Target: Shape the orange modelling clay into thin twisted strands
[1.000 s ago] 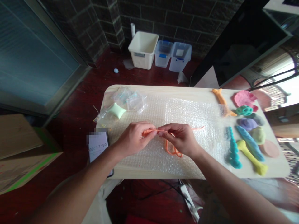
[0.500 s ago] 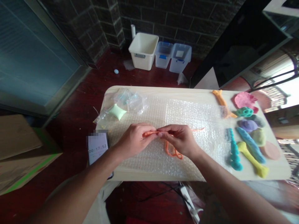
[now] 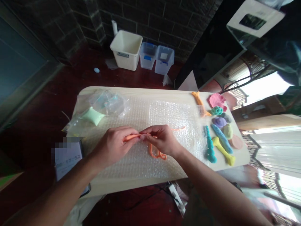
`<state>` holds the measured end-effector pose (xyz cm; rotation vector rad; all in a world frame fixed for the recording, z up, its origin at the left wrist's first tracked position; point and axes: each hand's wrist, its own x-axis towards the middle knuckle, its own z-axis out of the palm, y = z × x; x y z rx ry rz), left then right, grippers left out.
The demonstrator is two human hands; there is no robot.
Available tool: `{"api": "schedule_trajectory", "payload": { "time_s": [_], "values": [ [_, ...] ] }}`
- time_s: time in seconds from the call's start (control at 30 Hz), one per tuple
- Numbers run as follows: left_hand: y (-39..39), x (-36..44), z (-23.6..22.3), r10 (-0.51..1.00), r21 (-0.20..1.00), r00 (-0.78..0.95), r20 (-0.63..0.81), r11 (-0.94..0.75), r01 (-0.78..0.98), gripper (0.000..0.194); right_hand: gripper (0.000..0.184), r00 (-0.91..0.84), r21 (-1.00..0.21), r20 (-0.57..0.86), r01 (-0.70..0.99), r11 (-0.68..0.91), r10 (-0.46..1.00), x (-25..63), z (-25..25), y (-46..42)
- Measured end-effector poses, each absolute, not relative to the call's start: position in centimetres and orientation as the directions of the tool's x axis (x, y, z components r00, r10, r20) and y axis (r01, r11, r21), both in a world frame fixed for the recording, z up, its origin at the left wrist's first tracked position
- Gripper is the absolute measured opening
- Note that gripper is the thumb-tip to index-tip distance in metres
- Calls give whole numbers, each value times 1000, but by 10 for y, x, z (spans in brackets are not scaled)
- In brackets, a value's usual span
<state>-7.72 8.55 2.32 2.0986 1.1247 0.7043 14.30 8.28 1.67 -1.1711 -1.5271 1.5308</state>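
Both my hands meet above the bubble wrap [image 3: 131, 166], pinching one strand of orange modelling clay [image 3: 130, 137]. My left hand [image 3: 113, 142] is closed around its thicker end. Fingertips of my right hand [image 3: 162, 138] pinch the thin part just beside the left thumb. From under the right hand the strand runs down into loose loops on the bubble wrap. A thin orange end [image 3: 180, 128] sticks out to the right, behind that hand. Part of the strand is hidden by my fingers.
Shaped clay pieces lie at the table's right, among them a yellow bone shape [image 3: 223, 151], a teal beaded strip [image 3: 210, 146] and a pink piece [image 3: 216, 101]. At left are a pale green packet [image 3: 93, 116], plastic bags [image 3: 113, 102] and a phone [image 3: 68, 160]. Bins [image 3: 127, 50] stand on the floor beyond.
My view has turned to the right, so the table and hands appear further left. Both hands keep their pinch on the orange clay strand, with little movement between them.
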Motion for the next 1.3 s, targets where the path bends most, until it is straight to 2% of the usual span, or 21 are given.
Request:
{"api": "schedule_trajectory", "payload": {
  "time_s": [0.07, 0.17, 0.3, 0.37, 0.47, 0.63, 0.8, 0.93, 1.03, 1.13, 1.3],
  "values": [
    [84, -77, 23, 862, 737, 487, 139, -418, 531, 17, 25, -367, -987, -111, 151, -58, 924, 144, 17, 82],
    [82, -76, 24, 871, 762, 491, 35, -341, 550, 17, 22, -358, -990, -42, 144, 11, 933, 143, 16, 80],
    [79, -75, 26, 853, 798, 519, -47, -281, 533, 31, 20, -365, -991, 30, 114, 76, 931, 141, 17, 75],
    [78, -75, 27, 863, 803, 504, -37, -275, 529, 34, 23, -351, -994, 8, 99, 46, 936, 140, 18, 72],
    [75, -75, 27, 875, 807, 483, 27, -304, 506, 29, 34, -322, -990, -60, 140, -15, 945, 140, 20, 67],
    [67, -77, 27, 850, 775, 508, 140, -414, 478, 23, 31, -393, -982, -94, 187, -20, 915, 142, 17, 60],
    [60, -77, 28, 868, 761, 473, 151, -407, 505, 14, 26, -340, -993, -43, 122, -1, 939, 143, 16, 53],
    [56, -74, 29, 880, 771, 456, 134, -381, 510, 13, 21, -300, -990, -7, 137, 36, 954, 142, 15, 52],
    [57, -73, 29, 875, 776, 455, 161, -398, 490, 13, 25, -287, -991, -17, 134, 22, 958, 141, 17, 52],
    [59, -73, 30, 869, 773, 455, 196, -422, 473, 13, 29, -312, -982, -19, 185, 41, 950, 140, 19, 52],
    [61, -72, 28, 861, 756, 468, 199, -439, 486, 14, 22, -301, -963, 6, 254, 86, 954, 141, 18, 52]
  ]
}}
